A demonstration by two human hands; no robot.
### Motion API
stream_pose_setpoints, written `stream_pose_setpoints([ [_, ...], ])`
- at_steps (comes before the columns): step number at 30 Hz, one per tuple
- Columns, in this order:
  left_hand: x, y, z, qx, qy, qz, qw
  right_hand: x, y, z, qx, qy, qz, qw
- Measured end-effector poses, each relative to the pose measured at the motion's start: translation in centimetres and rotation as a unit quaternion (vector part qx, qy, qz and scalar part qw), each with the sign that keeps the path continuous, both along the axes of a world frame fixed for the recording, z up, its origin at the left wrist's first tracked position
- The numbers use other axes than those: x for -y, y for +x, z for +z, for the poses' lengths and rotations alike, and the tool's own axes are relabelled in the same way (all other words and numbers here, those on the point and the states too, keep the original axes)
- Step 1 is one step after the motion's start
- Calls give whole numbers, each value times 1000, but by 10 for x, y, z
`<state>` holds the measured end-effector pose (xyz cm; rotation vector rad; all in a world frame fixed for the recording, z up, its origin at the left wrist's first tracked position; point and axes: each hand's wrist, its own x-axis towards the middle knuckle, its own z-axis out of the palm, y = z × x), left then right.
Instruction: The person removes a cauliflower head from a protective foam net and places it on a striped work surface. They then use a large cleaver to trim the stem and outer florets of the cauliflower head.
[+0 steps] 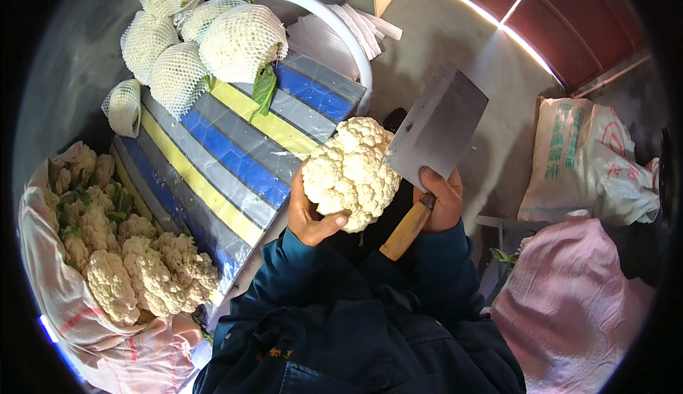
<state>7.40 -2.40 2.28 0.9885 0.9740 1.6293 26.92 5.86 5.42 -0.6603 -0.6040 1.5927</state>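
A cauliflower head [355, 172] rests in my left hand [312, 218], the thumb over its lower edge and the fingers along its left side. My right hand [442, 202] is closed on a cleaver [437, 124] near the top of its wooden handle, thumb on the base of the blade. The blade points up and to the right, and its left edge meets or overlaps the cauliflower's right side. To the upper left, several cauliflowers in white foam nets [240, 41] are piled on a table with a striped cover [229, 143]. A loose green leaf [263, 92] lies beside them.
An open woven sack [80, 335] of bare cauliflowers [112, 284] stands at the lower left. A white curved tube [320, 7] arches behind the table, near flat foam nets [325, 36]. Printed sacks [560, 164] and a pink cloth or sack [560, 298] are on the right.
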Motion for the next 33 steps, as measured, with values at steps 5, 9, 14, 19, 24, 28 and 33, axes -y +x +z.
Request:
stream_pose_setpoints([
  [5,-1,3,1,-1,-10,4,1000,7,9,7,-24,-11,86,996],
  [9,0,4,4,5,-20,5,1000,7,10,10,-3,-50,93,994],
  [14,1,4,3,4,-21,6,1000,7,7,5,-5,-54,87,995],
  [19,2,4,0,7,-20,10,1000,5,6,2,-9,-40,91,995],
  [24,2,0,1,-14,-26,-2,1000,5,5,2,-10,-39,97,994],
  [28,2,1,3,-5,-28,0,1000,5,4,2,-14,-41,96,994],
  [33,2,1,1,-5,-18,4,1000,5,3,1,-25,-35,94,995],
])
